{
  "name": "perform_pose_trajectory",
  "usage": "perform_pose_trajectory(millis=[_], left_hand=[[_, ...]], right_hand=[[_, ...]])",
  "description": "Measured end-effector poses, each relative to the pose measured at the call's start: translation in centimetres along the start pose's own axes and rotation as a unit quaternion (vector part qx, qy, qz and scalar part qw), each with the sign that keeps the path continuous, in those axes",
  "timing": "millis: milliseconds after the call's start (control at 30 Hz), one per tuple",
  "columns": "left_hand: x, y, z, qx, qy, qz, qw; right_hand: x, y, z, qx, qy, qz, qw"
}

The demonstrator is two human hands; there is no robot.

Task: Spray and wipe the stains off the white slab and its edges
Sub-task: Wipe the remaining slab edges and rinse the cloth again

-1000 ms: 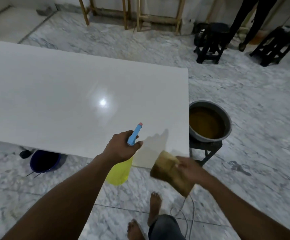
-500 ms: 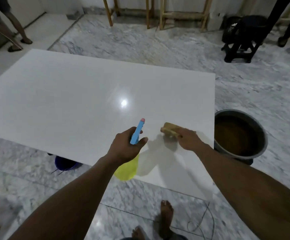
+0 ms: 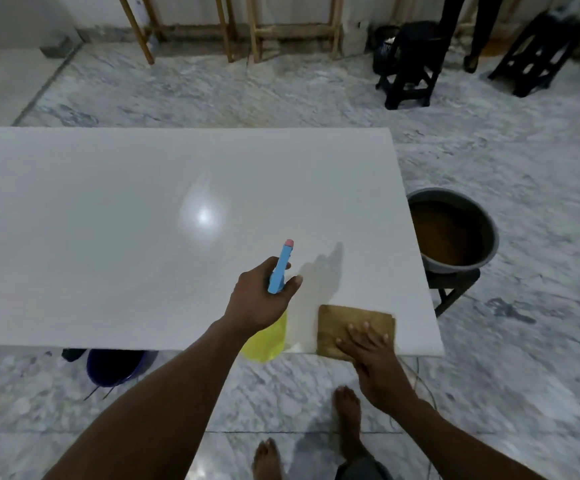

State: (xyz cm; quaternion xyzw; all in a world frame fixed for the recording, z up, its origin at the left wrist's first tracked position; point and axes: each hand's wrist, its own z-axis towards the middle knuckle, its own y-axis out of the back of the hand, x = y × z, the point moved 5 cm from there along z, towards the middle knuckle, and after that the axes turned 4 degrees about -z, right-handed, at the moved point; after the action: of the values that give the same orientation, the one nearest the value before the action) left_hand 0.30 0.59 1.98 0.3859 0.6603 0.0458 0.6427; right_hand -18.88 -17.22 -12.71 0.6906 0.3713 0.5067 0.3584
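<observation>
The white slab [image 3: 143,220] lies flat and glossy, with a bright spot of lamp glare beyond the left hand's fingers. Around it runs a grey-veined marble floor [image 3: 524,341]. To the right of the right hand's fingertips, just past the slab's right edge, a metal basin [image 3: 453,230] of brown liquid sits on a dark stool. Far beyond the fingers, wooden frames [image 3: 240,32] lean by the wall, with black stools [image 3: 409,64] nearby.

A dark blue bucket [image 3: 115,367] shows only partly under the slab's near edge, left of the left forearm; what holds the slab up is hidden. A standing person at the far right is cut off above the legs. No stains can be made out on the surface from here. The basin's stool is mostly covered by the slab corner.

The left hand [image 3: 260,299] is raised over the slab's near part, fingers wrapped tight round the neck of the spray bottle [image 3: 266,341], whose blue nozzle points away from the body and whose yellow body hangs below the palm, over the near edge. The right hand [image 3: 368,351] lies flat, fingers spread slightly apart, pressing the brown cloth [image 3: 347,323] onto the slab at its near edge, close to the right corner. The cloth lies just right of the bottle. Bare feet [image 3: 347,410] stand below the wrists.
</observation>
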Motion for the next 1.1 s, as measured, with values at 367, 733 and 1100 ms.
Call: perform_pose_trajectory(millis=[367, 733, 1100], left_hand=[[1.3, 4.2, -0.5, 0.004, -0.034, -0.025, 0.999], [-1.5, 3.7, 6.3, -0.037, -0.051, -0.069, 0.996], [-4.3, -1.1, 11.1, -0.057, -0.052, -0.083, 0.994]], right_hand=[[5.4, 3.7, -3.4, 0.135, -0.202, 0.272, 0.931], [1.1, 18.8, 10.8, 0.034, -0.294, 0.415, 0.86], [-1.5, 15.7, 17.5, 0.008, -0.3, 0.14, 0.943]])
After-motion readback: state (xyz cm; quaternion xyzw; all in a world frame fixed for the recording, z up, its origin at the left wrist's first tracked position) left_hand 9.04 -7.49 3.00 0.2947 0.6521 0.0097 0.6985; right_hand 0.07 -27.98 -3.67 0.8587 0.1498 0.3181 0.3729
